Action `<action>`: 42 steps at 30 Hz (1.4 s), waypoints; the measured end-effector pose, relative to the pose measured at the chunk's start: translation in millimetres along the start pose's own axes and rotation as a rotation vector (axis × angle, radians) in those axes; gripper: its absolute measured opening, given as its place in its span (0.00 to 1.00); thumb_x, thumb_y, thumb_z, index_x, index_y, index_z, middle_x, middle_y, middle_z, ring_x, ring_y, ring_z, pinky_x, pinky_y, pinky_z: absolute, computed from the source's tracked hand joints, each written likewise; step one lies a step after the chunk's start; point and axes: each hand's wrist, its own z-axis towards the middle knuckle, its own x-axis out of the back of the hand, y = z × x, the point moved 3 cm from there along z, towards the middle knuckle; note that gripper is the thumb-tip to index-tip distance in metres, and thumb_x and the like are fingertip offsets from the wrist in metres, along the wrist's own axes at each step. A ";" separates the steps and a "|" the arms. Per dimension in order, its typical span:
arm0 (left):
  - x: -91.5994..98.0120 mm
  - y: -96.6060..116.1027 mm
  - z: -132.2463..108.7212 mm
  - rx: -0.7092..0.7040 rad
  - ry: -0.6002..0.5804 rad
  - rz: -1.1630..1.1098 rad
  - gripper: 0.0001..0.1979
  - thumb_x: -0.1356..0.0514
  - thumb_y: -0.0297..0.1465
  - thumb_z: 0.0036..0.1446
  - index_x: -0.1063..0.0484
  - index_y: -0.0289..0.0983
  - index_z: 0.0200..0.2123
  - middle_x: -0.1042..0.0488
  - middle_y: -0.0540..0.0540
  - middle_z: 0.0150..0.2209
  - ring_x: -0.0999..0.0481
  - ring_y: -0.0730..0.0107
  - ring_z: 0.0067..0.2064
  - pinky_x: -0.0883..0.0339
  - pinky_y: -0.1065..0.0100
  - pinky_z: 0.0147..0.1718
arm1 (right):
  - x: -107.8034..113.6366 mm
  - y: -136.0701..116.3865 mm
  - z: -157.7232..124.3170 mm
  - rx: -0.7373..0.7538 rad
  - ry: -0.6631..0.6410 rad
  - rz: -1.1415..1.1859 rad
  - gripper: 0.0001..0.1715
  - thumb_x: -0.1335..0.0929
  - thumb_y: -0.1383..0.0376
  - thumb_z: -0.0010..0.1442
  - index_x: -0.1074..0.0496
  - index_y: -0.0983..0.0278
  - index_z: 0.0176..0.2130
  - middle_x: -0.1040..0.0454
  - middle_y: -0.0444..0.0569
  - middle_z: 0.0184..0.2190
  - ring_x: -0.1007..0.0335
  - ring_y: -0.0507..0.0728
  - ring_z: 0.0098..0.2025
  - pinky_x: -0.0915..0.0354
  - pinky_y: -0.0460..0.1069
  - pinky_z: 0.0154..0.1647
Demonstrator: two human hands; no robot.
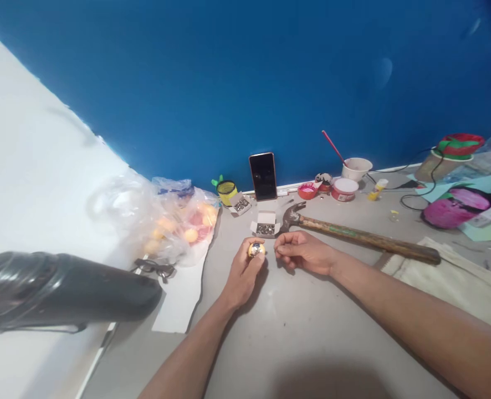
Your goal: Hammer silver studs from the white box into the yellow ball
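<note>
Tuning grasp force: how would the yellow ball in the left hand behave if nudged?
The ball looks round, so likely rolls on the flat table. The left hand pinches it: probably light. Its shiny patch may be slippery.

No text legible; label on red tub [344,189] and white tag [489,215] at right too blurred

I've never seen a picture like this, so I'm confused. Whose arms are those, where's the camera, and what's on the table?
The camera sits on a person's head and looks down, so those are that person's own arms. The left hand holds a small yellow ball with something shiny on it. The right hand rests beside it, fingertips pinched; whether it holds anything is too small to tell. On the grey table lie a hammer, an open box of shiny bits, and a bag of coloured balls. A phone leans on the blue wall.
</note>
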 end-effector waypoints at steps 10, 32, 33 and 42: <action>-0.7 -4.2 5.4 0.023 0.065 -0.017 0.17 0.32 0.41 0.54 0.27 0.36 0.42 0.30 0.53 0.29 0.34 0.75 0.27 0.37 0.72 0.27 | 1.2 1.5 0.6 0.007 0.014 -0.016 0.22 0.16 0.58 0.43 0.22 0.67 0.32 0.23 0.46 0.28 0.34 0.47 0.23 0.36 0.42 0.21; 1.2 -1.8 6.5 0.028 0.104 0.126 0.15 0.33 0.39 0.50 0.23 0.36 0.38 0.25 0.50 0.28 0.31 0.70 0.28 0.35 0.70 0.28 | -3.2 3.3 8.9 0.000 0.012 -0.068 0.27 0.17 0.55 0.40 0.25 0.67 0.33 0.24 0.44 0.25 0.35 0.47 0.21 0.36 0.43 0.21; 2.7 -2.2 6.9 0.028 0.132 0.124 0.18 0.32 0.39 0.50 0.23 0.36 0.41 0.25 0.50 0.29 0.30 0.69 0.29 0.34 0.70 0.29 | -3.3 3.3 9.4 -0.002 0.012 -0.069 0.27 0.17 0.55 0.40 0.25 0.67 0.33 0.24 0.44 0.25 0.35 0.47 0.21 0.36 0.44 0.21; 12.7 -5.0 12.4 0.061 0.293 0.065 0.25 0.31 0.42 0.47 0.26 0.35 0.47 0.22 0.46 0.34 0.25 0.66 0.32 0.30 0.68 0.31 | -1.7 4.4 11.3 -0.045 0.020 -0.056 0.27 0.18 0.57 0.39 0.26 0.67 0.33 0.23 0.45 0.25 0.35 0.47 0.21 0.38 0.43 0.21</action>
